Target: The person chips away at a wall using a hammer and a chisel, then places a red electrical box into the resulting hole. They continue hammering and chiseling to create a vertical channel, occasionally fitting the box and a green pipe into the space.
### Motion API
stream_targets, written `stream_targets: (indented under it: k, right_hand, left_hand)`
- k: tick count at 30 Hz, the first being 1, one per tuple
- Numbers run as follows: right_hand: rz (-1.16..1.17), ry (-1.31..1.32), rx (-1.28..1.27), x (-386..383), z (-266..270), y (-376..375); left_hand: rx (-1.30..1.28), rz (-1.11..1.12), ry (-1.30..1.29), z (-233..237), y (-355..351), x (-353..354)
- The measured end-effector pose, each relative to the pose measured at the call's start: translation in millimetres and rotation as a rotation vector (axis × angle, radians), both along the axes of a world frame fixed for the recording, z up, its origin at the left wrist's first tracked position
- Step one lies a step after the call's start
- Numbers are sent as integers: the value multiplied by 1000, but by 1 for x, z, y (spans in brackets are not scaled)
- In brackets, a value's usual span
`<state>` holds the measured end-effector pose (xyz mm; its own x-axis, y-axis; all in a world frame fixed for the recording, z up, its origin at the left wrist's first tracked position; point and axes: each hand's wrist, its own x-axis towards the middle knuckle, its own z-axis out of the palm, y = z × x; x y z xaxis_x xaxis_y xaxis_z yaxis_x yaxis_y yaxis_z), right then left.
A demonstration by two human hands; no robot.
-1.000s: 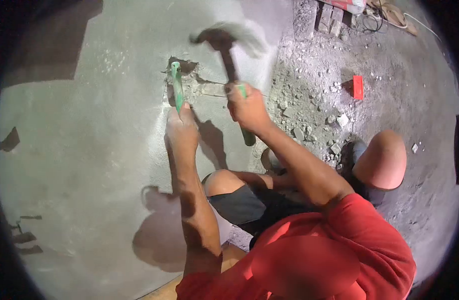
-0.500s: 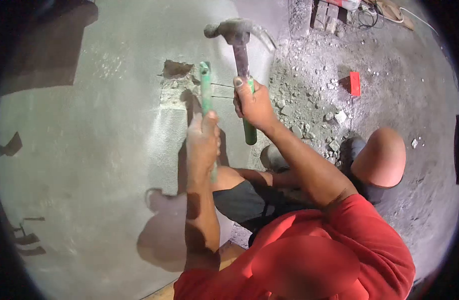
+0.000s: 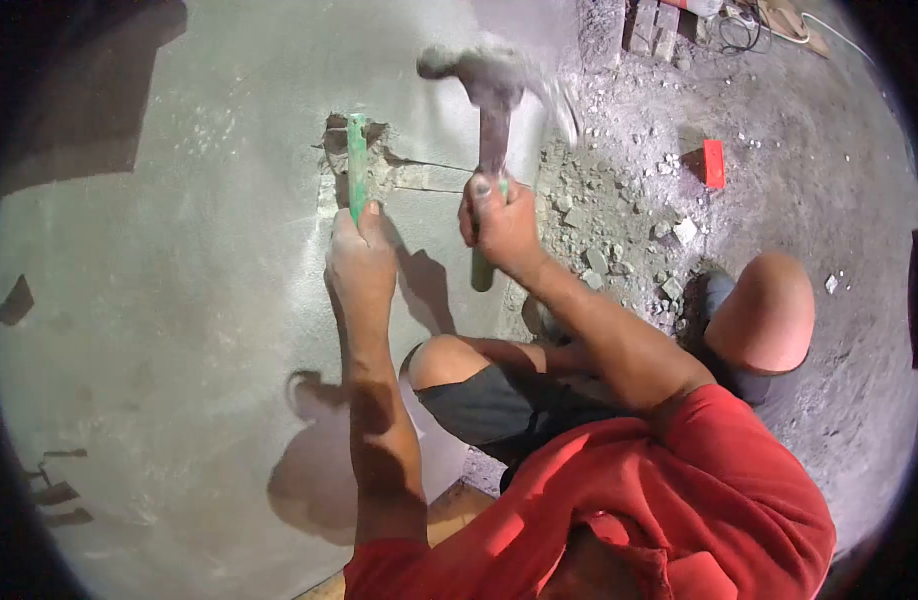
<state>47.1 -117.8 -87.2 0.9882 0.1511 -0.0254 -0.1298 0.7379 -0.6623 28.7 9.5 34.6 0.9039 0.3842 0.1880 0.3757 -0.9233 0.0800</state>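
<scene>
My left hand (image 3: 362,250) is closed around a green chisel (image 3: 357,160), a flat bar whose far end overlaps the broken-out hole (image 3: 377,132) in the grey wall (image 3: 219,300). Fingers wrapped about its handle, my right hand (image 3: 502,222) holds a claw hammer (image 3: 494,125) to the right of the chisel. The hammer's head is blurred by motion and apart from the chisel. A chipped groove (image 3: 424,177) runs rightward from the hole. Below the hole lies a paler, roughened patch of wall, partly behind the left hand.
Rubble (image 3: 609,220) lies along the foot of the wall on the right. A red block (image 3: 714,164) stands on the dusty floor (image 3: 809,200). Wooden pieces (image 3: 654,27) and a dark cable (image 3: 741,32) are at the top right. My bent knees are close below.
My left hand has moved left with the chisel, bringing its far end over the hole. The hammer has shifted slightly right, its head now blurred.
</scene>
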Motion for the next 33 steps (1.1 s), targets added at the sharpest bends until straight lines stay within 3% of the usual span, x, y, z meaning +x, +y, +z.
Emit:
stream_targets:
  k: [1, 2, 3, 5, 9, 12, 16, 21, 23, 25, 27, 29, 31, 32, 33]
  right_hand:
    - [-5, 2, 55, -3, -6, 16]
    - [-149, -108, -226, 2, -25, 42]
    - [49, -188, -461, 12, -23, 42]
    - [40, -50, -406, 16, -16, 37]
    - [14, -33, -297, 16, -5, 10]
    - [-279, -267, 60, 9, 13, -8]
    - [-142, -29, -50, 25, 37, -28]
    - [-214, -135, 12, 8, 7, 25]
    - [64, -97, -454, 26, -7, 37]
    - [34, -115, -491, 39, 18, -1]
    - [-85, -92, -314, 42, 42, -24]
    - [-239, -249, -237, 34, 58, -51]
    - [-426, -255, 228, 23, 57, -28]
    - [-509, -371, -191, 24, 21, 0]
    - [-794, -667, -839, 40, -17, 29]
  left_hand:
    - [-10, 4, 6, 1, 1, 2]
    - [-9, 11, 6, 0, 4, 2]
    - [1, -16, 8, -1, 8, 4]
    - [12, -51, 9, 2, 7, 6]
    - [-40, 3, -25, 2, -3, 7]
    - [-120, 5, -27, 5, -10, 14]
    - [-293, -6, -82, -8, -13, 17]
    - [-286, -5, -87, -5, -14, 19]
    - [-306, -25, -93, -2, -17, 20]
    - [-445, 88, -49, -2, -18, 24]
    - [-431, 82, -67, -9, -13, 23]
    - [-415, 84, -88, -16, -4, 22]
    - [-385, -94, -147, -21, 6, 20]
    - [-377, -87, -146, -21, 10, 18]
    - [-355, -77, -141, -20, 9, 20]
